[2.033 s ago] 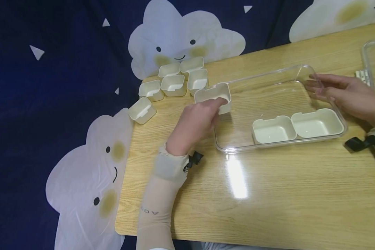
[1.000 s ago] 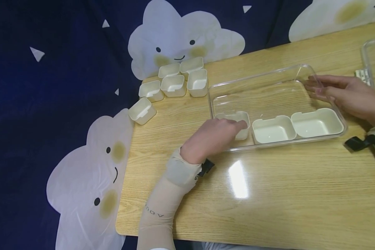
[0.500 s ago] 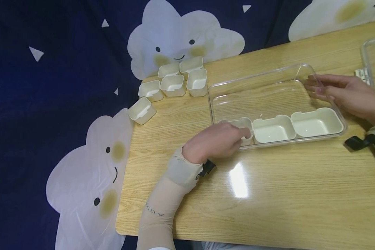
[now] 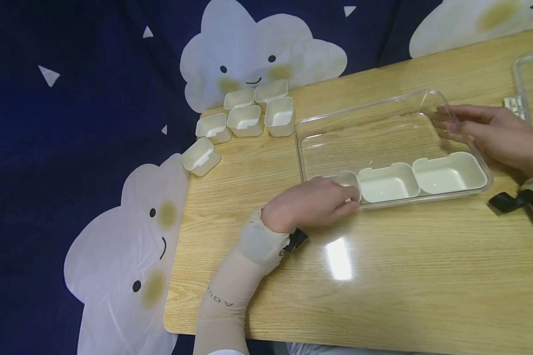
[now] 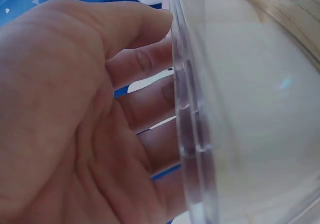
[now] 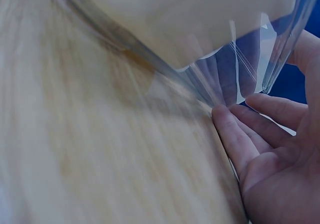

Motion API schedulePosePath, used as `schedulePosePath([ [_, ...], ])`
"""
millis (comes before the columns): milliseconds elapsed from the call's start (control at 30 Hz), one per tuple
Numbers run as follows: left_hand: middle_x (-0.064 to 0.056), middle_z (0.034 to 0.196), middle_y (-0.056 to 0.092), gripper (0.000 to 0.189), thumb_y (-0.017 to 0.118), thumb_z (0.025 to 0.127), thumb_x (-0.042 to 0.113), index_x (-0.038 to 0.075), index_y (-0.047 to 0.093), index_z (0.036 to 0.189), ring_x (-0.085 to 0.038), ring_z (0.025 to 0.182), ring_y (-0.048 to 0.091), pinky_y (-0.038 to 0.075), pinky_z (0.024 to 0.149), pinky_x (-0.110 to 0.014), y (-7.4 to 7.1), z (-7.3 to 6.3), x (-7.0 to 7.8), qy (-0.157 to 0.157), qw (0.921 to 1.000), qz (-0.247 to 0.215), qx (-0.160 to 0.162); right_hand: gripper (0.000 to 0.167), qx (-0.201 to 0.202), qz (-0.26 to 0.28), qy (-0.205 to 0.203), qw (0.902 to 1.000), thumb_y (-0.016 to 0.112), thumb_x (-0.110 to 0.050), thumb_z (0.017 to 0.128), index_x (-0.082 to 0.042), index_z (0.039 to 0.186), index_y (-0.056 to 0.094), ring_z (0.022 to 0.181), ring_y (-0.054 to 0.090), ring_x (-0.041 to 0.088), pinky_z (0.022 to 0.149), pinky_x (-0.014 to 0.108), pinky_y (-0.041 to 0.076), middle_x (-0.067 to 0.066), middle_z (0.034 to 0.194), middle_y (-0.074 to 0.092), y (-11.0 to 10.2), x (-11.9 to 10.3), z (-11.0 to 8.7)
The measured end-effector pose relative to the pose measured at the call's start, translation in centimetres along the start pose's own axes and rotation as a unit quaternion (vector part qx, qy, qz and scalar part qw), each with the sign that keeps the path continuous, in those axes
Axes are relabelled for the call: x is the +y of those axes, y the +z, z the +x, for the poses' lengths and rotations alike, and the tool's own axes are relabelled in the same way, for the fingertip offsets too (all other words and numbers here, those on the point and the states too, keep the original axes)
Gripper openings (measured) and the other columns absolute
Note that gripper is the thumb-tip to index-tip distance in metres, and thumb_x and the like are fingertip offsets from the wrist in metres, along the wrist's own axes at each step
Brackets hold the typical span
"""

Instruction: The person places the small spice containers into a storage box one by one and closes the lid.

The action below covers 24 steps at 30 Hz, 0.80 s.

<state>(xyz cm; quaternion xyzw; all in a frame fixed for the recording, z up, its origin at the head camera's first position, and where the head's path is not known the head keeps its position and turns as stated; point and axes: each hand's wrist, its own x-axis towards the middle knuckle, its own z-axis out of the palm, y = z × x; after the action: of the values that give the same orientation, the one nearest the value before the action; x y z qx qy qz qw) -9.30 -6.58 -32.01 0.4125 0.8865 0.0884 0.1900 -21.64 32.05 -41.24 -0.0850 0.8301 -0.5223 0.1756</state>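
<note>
In the head view my left hand (image 4: 308, 204) bends over the near left corner of a clear plastic box (image 4: 368, 106). Its fingers reach into a small off-white bin (image 4: 345, 178) just inside that corner, largely covered by the hand. The left wrist view has the thumb and fingers at the clear rim (image 5: 187, 103), fingertips hidden beyond it. Two more bins, a middle one (image 4: 388, 183) and a right one (image 4: 450, 173), stand along the near wall. My right hand (image 4: 504, 133) touches the box's right end with fairly straight fingers, also seen in the right wrist view.
Several loose off-white bins (image 4: 245, 121) stand at the table's back left corner, one tilted bin (image 4: 201, 157) at its left edge. A clear lid-like panel (image 4: 519, 88) with a white latch lies at far right. A dark cloud-print cloth (image 4: 115, 108) hangs behind the wooden table (image 4: 382, 276).
My left hand has carried the bin from above the box's left end down into the near left corner, beside the other two. The right hand has stayed at the box's right end.
</note>
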Motion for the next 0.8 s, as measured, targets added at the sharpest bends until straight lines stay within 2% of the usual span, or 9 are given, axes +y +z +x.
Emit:
schedulePosePath([
  [267, 0.007, 0.076, 0.047, 0.028, 0.037, 0.111, 0.027, 0.018, 0.058, 0.095, -0.009, 0.074, 0.045, 0.043, 0.073, -0.023, 0.03, 0.05, 0.01, -0.001, 1.0000, 0.007, -0.003, 0.062, -0.009, 0.046, -0.012, 0.9988, 0.055, -0.024, 0.108, -0.014, 0.163, 0.029, 0.113, 0.059, -0.022, 0.091, 0.004, 0.050, -0.006, 0.164, 0.042, 0.13, -0.18, 0.02],
  [567, 0.007, 0.081, 0.053, 0.028, 0.039, 0.111, 0.029, 0.018, 0.061, 0.098, -0.008, 0.078, 0.049, 0.046, 0.077, -0.024, -0.07, 0.15, 0.10, -0.003, 0.9999, 0.009, -0.007, 0.061, -0.004, 0.037, -0.011, 0.9992, 0.055, -0.027, 0.108, -0.017, 0.163, 0.031, 0.114, 0.057, -0.024, 0.091, 0.003, 0.049, -0.007, 0.164, 0.040, 0.09, 0.05, -0.03],
  [800, 0.006, 0.079, 0.049, 0.026, 0.043, 0.110, 0.029, 0.017, 0.059, 0.093, -0.006, 0.075, 0.046, 0.041, 0.070, -0.021, -0.32, -0.30, -0.04, 0.002, 0.9999, -0.001, 0.011, 0.061, 0.000, 0.037, -0.019, 0.9991, 0.054, -0.026, 0.108, -0.015, 0.163, 0.031, 0.116, 0.055, -0.025, 0.091, 0.003, 0.049, -0.007, 0.165, 0.041, 0.27, -0.01, 0.00],
])
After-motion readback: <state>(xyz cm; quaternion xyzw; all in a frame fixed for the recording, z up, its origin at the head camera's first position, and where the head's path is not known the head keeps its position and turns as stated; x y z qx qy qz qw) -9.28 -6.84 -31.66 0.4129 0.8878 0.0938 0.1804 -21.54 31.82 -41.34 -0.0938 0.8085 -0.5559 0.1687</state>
